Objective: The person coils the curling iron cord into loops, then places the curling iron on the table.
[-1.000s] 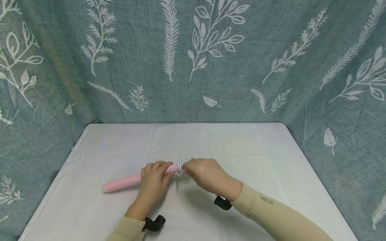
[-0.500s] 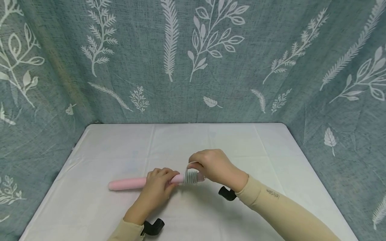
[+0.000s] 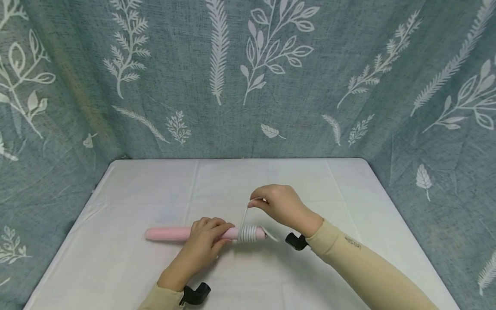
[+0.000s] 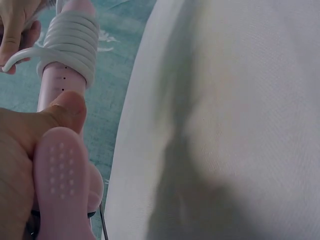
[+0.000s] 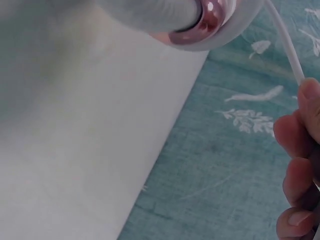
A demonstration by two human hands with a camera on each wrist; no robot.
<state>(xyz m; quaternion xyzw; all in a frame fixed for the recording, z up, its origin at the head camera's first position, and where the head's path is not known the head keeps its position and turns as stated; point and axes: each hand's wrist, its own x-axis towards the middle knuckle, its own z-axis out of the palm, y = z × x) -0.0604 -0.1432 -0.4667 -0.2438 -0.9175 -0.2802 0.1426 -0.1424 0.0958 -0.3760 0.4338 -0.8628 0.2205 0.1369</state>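
Note:
A pink curling iron (image 3: pixel 168 234) lies level across the middle of the head view, its smooth barrel towards the left. My left hand (image 3: pixel 203 241) grips it around the middle, and in the left wrist view its dotted lever (image 4: pixel 61 175) shows below the thumb. Several turns of white cord (image 3: pixel 248 234) are wrapped round the handle at the right end. My right hand (image 3: pixel 284 206) pinches a strand of this cord above the coil, and the strand runs taut up from the handle. Beyond the handle's end another short stretch of cord (image 5: pixel 185 15) sticks out to the right.
A white cloth (image 3: pixel 155 189) covers the table under both hands. Green-blue curtains (image 3: pixel 310 86) with white leaf prints hang behind the table and along both sides. Black wrist mounts (image 3: pixel 196 293) sit at both cuffs.
My right hand has moved up and away from the handle, drawing out a strand of cord. The curling iron has turned from tilted to level and shifted slightly right with my left hand.

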